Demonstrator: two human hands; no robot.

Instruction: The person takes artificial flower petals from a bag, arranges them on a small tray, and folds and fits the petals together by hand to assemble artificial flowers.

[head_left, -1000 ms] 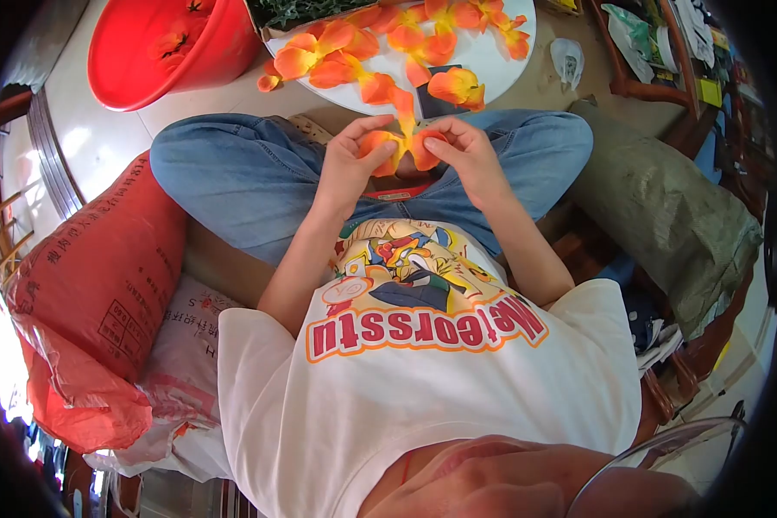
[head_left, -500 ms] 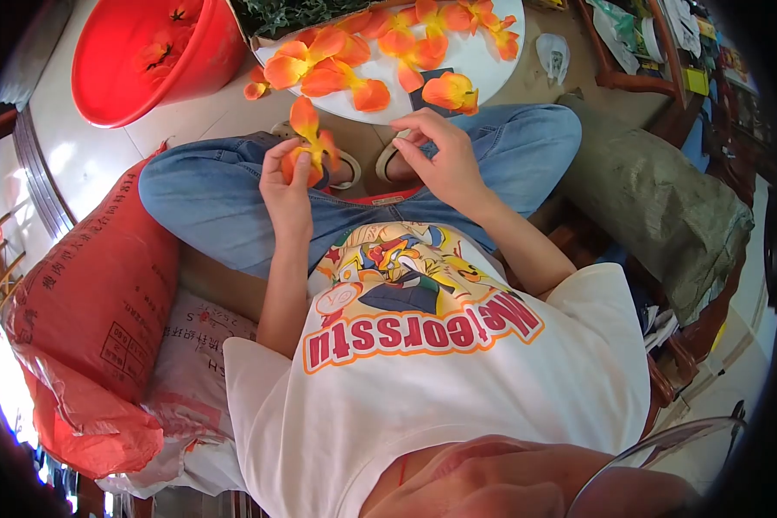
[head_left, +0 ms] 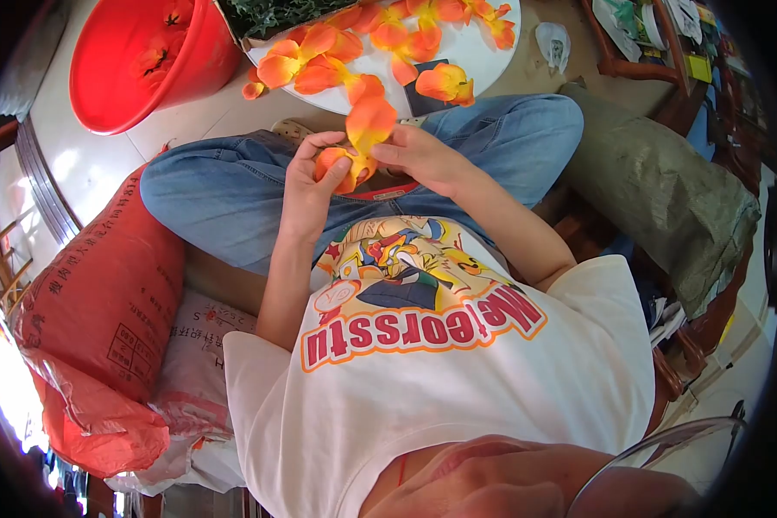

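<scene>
In front of my lap I hold an orange and yellow artificial flower petal piece (head_left: 370,123) with both hands. My left hand (head_left: 309,180) is closed on its lower left lobe, thumb on top. On the other side my right hand (head_left: 425,159) pinches its centre between thumb and fingers; the fingertips are partly hidden behind the petals. Just beyond, more petal pieces (head_left: 319,71) lie overlapping on a round white table (head_left: 492,73). One separate petal piece (head_left: 445,84) rests over a dark flat object (head_left: 420,102) near the table's front edge.
A red bucket (head_left: 104,82) with orange flowers inside stands at the far left. Green artificial foliage (head_left: 285,13) fills a box beside the table. A red sack (head_left: 104,285) lies to my left, a grey-green sack (head_left: 656,190) to my right. Wooden furniture (head_left: 617,65) stands at the right.
My right hand has moved left and down and now grips the petal piece. My left hand has shifted right with it, bringing the two hands together.
</scene>
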